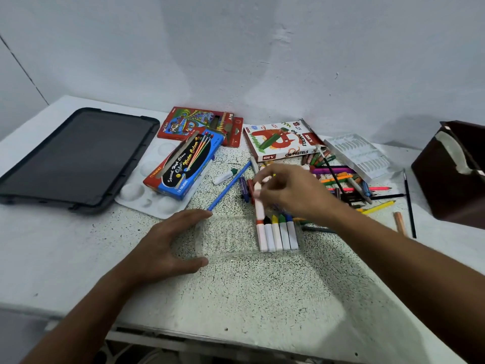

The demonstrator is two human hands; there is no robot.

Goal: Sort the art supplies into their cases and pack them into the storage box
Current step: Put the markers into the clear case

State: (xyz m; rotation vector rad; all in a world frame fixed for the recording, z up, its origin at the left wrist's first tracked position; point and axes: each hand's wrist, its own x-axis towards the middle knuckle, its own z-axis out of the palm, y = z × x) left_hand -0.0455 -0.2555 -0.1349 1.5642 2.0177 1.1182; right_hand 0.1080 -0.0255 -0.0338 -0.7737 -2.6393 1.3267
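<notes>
A clear plastic paint-tube tray (pixel 231 237) lies at the middle of the speckled desk (pixel 262 290) and serves as the landmark here. Five white paint tubes (pixel 278 236) with red, black, yellow, green and blue caps lie side by side in its right end. The left hand (pixel 168 245) rests against the tray's left end, thumb and fingers spread wide around it. Just above the tray's right end, the right hand (pixel 286 191) pinches a pale pink paint tube (pixel 258 202) by its top, held upright over the red-capped one. Beyond the tray sits an oil pastels box (pixel 282 141), with loose crayons and colored pencils (pixel 349 182) scattered to its right. Left of the tray and further back, a blue water colours box (pixel 183 166) lies on a white paint palette (pixel 136 193), beside a dark storage-box lid (pixel 76 158). A red colored-pencil box (pixel 199 124) lies behind them. A brown box (pixel 451 174) stands far right of the tray.
</notes>
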